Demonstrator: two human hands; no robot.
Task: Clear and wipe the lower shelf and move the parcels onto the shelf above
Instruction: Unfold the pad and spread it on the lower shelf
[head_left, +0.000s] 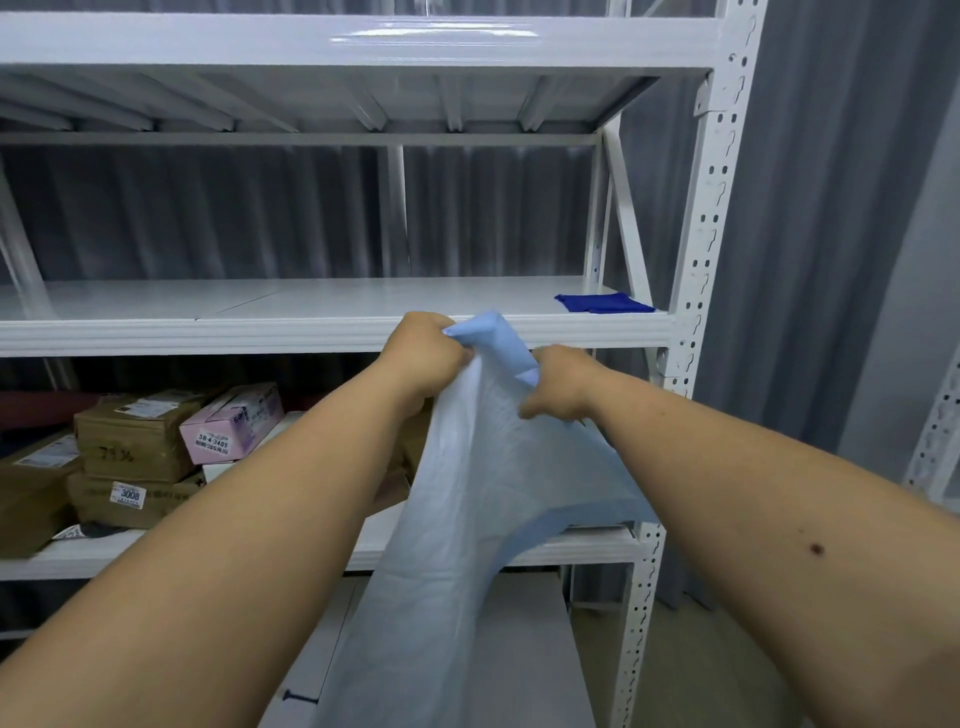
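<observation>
Grey pleated curtain (810, 218) hangs behind and right of white rack. Perforated white upright (706, 218) stands at rack's right front corner. Top shelf (332, 41) shows glossy glare, ribbed underside. Second rack's upright (935, 431) at far right edge. Pale floor (691, 670) below.

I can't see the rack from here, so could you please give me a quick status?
Left hand and right hand both grip a light blue plastic bag. Parcels still on lower shelf. Shelf above holds only a blue cloth.
</observation>
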